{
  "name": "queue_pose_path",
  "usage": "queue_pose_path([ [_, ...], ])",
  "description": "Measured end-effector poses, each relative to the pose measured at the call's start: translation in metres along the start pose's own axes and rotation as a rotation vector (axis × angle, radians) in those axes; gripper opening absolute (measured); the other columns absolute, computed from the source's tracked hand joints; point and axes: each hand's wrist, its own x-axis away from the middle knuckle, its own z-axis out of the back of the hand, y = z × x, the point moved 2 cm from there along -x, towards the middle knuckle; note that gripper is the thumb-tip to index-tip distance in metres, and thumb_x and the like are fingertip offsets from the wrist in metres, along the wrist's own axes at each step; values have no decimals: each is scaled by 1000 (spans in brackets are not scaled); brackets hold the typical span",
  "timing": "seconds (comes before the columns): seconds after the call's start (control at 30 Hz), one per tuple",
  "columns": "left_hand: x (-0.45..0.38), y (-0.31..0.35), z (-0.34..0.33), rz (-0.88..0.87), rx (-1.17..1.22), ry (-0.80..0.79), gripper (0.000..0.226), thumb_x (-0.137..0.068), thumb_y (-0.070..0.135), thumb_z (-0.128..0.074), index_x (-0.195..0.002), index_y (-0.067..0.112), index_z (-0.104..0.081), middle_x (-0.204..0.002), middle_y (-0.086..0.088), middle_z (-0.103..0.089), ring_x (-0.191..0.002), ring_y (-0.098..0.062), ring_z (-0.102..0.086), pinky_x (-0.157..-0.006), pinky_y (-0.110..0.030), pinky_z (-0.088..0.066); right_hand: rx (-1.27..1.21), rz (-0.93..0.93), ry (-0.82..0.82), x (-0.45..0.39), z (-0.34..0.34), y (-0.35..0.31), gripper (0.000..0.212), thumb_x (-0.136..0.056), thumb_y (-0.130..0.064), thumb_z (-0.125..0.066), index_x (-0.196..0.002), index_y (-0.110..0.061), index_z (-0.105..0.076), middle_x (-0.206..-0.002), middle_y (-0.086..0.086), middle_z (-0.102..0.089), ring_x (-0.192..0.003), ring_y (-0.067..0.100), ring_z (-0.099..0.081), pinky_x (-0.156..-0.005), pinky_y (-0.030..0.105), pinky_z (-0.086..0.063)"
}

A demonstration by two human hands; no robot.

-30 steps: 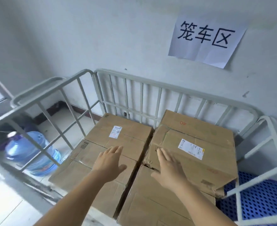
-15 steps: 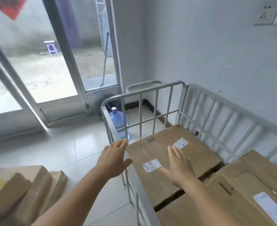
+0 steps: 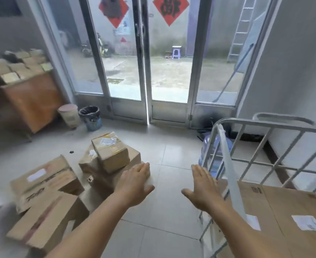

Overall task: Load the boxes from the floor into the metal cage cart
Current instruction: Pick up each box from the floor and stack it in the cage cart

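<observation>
Head view: both hands reach forward with fingers straight and together, palms down, holding nothing; the left hand (image 3: 135,185) hangs over the near edge of the box pile (image 3: 108,164), while the right hand (image 3: 203,189) hovers over bare floor tiles (image 3: 170,149) just left of the cart (image 3: 226,164); whether the left hand touches the pile cannot be told. Left of the cart, several cardboard boxes lie loosely heaped on the floor, a small taped box (image 3: 110,149) sitting on top of a larger one, and two bigger boxes (image 3: 45,202) tilted nearer the viewer. Inside the cart, flat boxes with white labels (image 3: 283,211) already lie side by side. Behind the cart's corner rail stands a blue water jug (image 3: 211,151). Beyond the cart and to its left are glass doors (image 3: 148,71) with red paper squares; further left of the cart stand two bins (image 3: 79,116) and a wooden desk (image 3: 32,101) stacked with small packages.
</observation>
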Motion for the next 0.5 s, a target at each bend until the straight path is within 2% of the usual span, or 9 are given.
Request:
queue_pose_path([
  [0.23, 41, -131, 10, 276, 78, 15, 75, -95, 47, -50, -155, 23, -12, -161, 5, -14, -148, -15, -14, -118, -38, -16, 52, 204, -90, -42, -45, -128, 89, -93, -49, -54, -157, -18, -1, -164, -1, 0, -151, 20, 1, -120, 38, -9],
  [0.5, 76, -279, 13, 465, 145, 13, 76, -94, 47, -49, -155, 22, -12, -161, 4, -14, -148, -15, -14, -118, -38, -13, 103, 337, -178, -75, -105, -273, 87, -93, -47, -56, -157, -18, -5, -164, 1, -5, -151, 21, -4, -119, 39, -11],
])
